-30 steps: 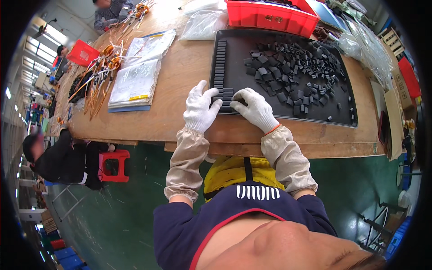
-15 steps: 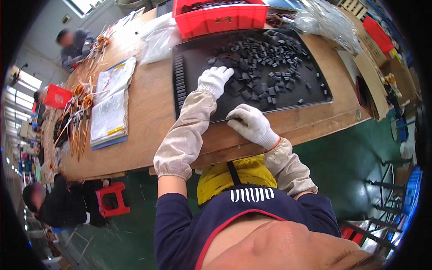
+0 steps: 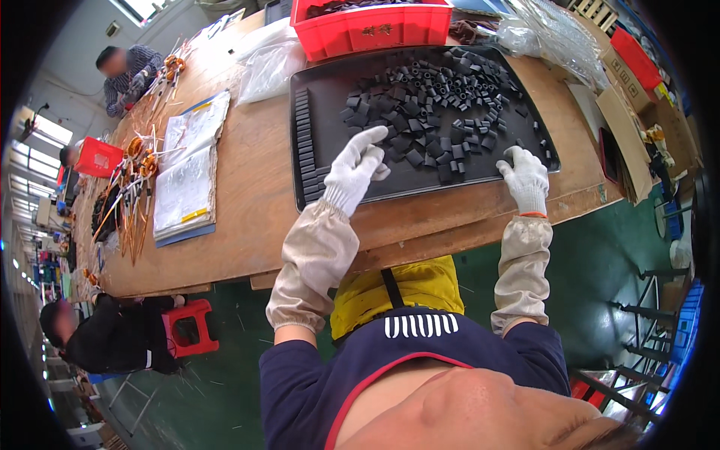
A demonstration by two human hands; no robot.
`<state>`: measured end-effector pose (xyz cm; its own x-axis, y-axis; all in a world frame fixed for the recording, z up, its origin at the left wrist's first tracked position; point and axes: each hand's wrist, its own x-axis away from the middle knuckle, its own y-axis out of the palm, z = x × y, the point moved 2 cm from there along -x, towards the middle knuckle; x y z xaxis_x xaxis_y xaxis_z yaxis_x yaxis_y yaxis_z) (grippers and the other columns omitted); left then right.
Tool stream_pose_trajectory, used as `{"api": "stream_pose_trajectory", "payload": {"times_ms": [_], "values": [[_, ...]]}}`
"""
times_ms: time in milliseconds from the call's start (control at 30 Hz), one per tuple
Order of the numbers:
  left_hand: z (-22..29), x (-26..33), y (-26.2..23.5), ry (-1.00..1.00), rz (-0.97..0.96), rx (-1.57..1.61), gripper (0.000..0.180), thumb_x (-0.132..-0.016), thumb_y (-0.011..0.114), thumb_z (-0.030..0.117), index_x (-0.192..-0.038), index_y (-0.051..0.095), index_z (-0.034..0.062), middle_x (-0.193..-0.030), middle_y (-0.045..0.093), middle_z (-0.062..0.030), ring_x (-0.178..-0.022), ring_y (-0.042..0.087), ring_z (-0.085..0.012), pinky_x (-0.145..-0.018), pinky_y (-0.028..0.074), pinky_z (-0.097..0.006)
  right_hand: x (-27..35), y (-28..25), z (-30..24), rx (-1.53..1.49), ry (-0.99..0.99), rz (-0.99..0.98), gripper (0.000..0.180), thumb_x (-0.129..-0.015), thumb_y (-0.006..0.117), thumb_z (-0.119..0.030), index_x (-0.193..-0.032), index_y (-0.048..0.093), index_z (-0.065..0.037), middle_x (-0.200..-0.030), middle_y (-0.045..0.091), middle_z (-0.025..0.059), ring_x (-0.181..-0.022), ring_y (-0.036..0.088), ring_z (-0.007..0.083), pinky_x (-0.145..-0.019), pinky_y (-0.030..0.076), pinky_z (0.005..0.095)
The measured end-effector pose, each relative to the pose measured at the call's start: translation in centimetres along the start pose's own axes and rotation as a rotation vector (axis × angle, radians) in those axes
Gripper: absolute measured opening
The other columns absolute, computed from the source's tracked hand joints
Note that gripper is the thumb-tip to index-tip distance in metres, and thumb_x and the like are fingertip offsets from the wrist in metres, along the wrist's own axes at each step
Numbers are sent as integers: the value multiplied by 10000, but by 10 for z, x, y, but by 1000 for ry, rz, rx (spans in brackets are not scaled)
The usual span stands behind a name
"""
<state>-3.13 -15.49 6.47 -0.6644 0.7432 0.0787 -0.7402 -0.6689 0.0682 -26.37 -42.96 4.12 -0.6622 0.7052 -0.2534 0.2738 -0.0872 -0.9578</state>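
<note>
A shallow black tray (image 3: 330, 101) with rounded corners and a raised rim lies on a worn brown wooden table (image 3: 251, 202). Along the tray's left side, short black pieces (image 3: 304, 131) sit in a neat column, like rungs set close together. Across its middle and right spreads a jumbled heap of loose black pieces (image 3: 431, 109) — dull, dark, some round hollow tubes, others flatter and squarer.

Both hands wear white knitted gloves, with wrinkled beige cloth sleeves over the forearms. The left hand (image 3: 357, 169) is over the tray's near edge, toward the left corner, half open: forefinger stretched toward the heap, other fingers loosely bent and apart, holding nothing visible. The right hand (image 3: 524, 178) is at the tray's near edge, toward the right corner, fingers loosely curled — its palm is hidden, so I cannot tell whether it holds anything.

Just beyond the tray stands a glossy red plastic bin (image 3: 371, 36). Left of the tray are crinkled, translucent plastic bags (image 3: 270, 71), papers in shiny clear sleeves (image 3: 186, 176) and, farther left, copper-coloured coils (image 3: 136, 154) with stiff, straggling leads. Right of the tray lean flat cardboard sheets (image 3: 627, 146).
</note>
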Motion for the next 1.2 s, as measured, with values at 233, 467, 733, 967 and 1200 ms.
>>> {"api": "stream_pose_trajectory", "payload": {"times_ms": [233,467,733,967,1200], "values": [[-22,38,-1,-55,-2,415,337,-1028,593,32,-1365,599,10,-1112,676,-49,-906,687,-132,-891,622,-342,-4,8,-9,-319,20,-64,247,-908,715,-237,-1121,680,-116,-1104,699,151,-1051,681,383,-917,539,488],[-25,43,6,-89,1,293,345,-1023,636,82,-1368,620,82,-1004,650,7,-870,669,-100,-843,615,-291,0,3,-25,-275,-18,-16,235,-898,718,-130,-1123,677,-73,-1101,696,152,-1008,698,341,-879,555,418],[-37,25,17,12,-56,315,399,-1050,584,89,-1431,540,-23,-1371,632,-96,-1046,673,-149,-964,581,-310,27,-10,-143,-839,-636,297,341,-856,685,28,-1183,705,-70,-989,705,151,-897,694,327,-781,570,404],[-53,21,9,111,-24,13,442,-1026,632,88,-1436,522,-38,-1344,630,-151,-1168,655,-211,-1047,545,-337,19,23,-180,-977,-686,213,343,-700,665,103,-989,719,-71,-944,702,128,-873,696,343,-770,577,413],[-61,14,11,294,66,-398,421,-931,763,212,-1299,669,31,-1124,676,-127,-1004,664,-223,-887,540,-338,22,30,-175,-945,-671,253,341,-699,667,112,-984,715,-70,-943,703,130,-868,697,342,-769,573,406]]}}
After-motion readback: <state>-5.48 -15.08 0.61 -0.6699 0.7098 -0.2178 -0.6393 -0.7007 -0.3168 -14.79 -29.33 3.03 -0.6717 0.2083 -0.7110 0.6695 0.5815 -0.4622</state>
